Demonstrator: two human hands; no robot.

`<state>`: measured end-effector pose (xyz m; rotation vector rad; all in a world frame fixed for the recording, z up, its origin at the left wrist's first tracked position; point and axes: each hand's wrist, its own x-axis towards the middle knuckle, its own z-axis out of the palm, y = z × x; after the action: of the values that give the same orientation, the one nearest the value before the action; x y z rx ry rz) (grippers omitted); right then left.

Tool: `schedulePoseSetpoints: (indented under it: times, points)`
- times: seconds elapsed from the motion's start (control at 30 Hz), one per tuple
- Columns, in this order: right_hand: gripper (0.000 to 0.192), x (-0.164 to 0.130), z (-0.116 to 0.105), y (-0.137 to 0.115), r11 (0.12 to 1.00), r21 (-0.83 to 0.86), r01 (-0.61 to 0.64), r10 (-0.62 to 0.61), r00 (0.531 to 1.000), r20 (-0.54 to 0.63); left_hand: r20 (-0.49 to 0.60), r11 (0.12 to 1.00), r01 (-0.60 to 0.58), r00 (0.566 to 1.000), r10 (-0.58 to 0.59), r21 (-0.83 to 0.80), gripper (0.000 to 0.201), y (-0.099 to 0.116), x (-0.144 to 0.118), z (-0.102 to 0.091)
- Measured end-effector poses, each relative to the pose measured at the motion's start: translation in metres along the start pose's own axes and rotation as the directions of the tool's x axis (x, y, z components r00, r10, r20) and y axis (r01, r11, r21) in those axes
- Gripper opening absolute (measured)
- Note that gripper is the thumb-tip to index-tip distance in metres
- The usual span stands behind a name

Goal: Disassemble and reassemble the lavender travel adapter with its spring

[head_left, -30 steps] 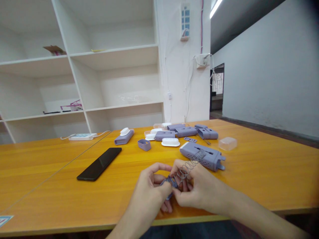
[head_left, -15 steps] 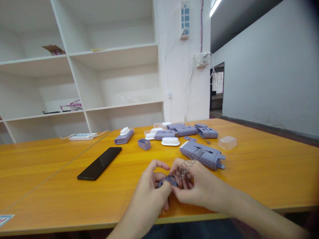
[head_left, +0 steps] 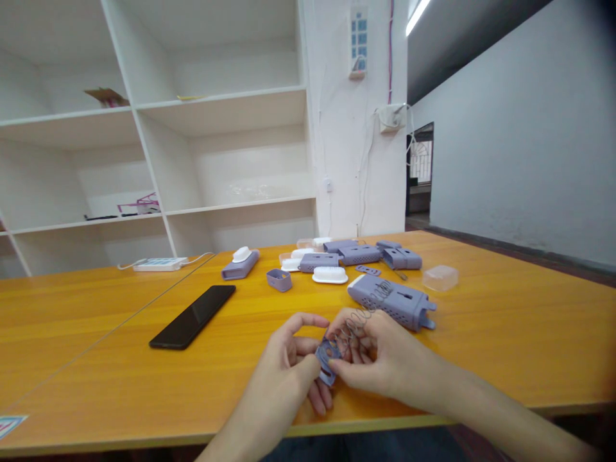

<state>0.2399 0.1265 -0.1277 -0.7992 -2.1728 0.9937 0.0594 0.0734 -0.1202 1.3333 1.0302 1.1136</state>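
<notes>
Near the table's front edge, my left hand (head_left: 293,366) pinches a small purple plastic plate (head_left: 328,360) with holes in it. My right hand (head_left: 373,350) is closed at the plate's right side, gripping the end of a thin metal coil spring (head_left: 359,321). The spring rises over my right fingers toward the upper right. Exactly how the spring meets the plate is hidden by my fingers. Just beyond my right hand lies a purple perforated plastic housing (head_left: 392,301), with open prongs at its right end. The spring's far end overlaps it in view.
Several purple housings (head_left: 359,255) and white brush-like pieces (head_left: 330,275) lie farther back. A purple ring-shaped part (head_left: 279,280), a clear cap (head_left: 440,278) and another flat purple plate (head_left: 367,270) lie around them. At left rest a black phone (head_left: 192,317) and a white power strip (head_left: 160,264).
The purple plate has turned from nearly flat to tilted upright, its holed face now showing. My left thumb has shifted back a little, and the spring stays at my right hand.
</notes>
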Motion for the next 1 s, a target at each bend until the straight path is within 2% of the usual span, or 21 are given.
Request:
schedulePoseSetpoints:
  times: [0.2,0.3,0.53,0.8,1.0]
  points:
    - [0.018,-0.002,-0.001,-0.008,0.998,0.004,0.055,-0.055,0.998,-0.039,-0.041,0.999,-0.034,0.999,0.032,-0.034,0.050,-0.005,0.004,0.001]
    - [0.021,-0.002,-0.002,-0.010,0.996,-0.034,0.079,-0.082,0.992,-0.096,-0.027,0.997,-0.064,0.998,0.063,-0.054,0.054,-0.007,0.006,-0.002]
    - [0.021,-0.003,-0.004,-0.017,0.995,-0.072,0.075,-0.086,0.982,-0.165,0.023,0.996,-0.073,0.997,0.074,-0.050,0.050,-0.012,0.007,-0.006]
    - [0.030,-0.010,-0.013,-0.015,0.962,-0.203,0.185,-0.229,0.949,-0.219,-0.082,0.987,-0.150,0.984,0.155,0.065,0.055,-0.014,0.004,0.000]
    - [0.031,-0.011,-0.012,-0.017,0.943,-0.271,0.193,-0.241,0.958,-0.156,-0.129,0.977,-0.179,0.973,0.194,0.119,0.055,-0.013,0.000,0.003]
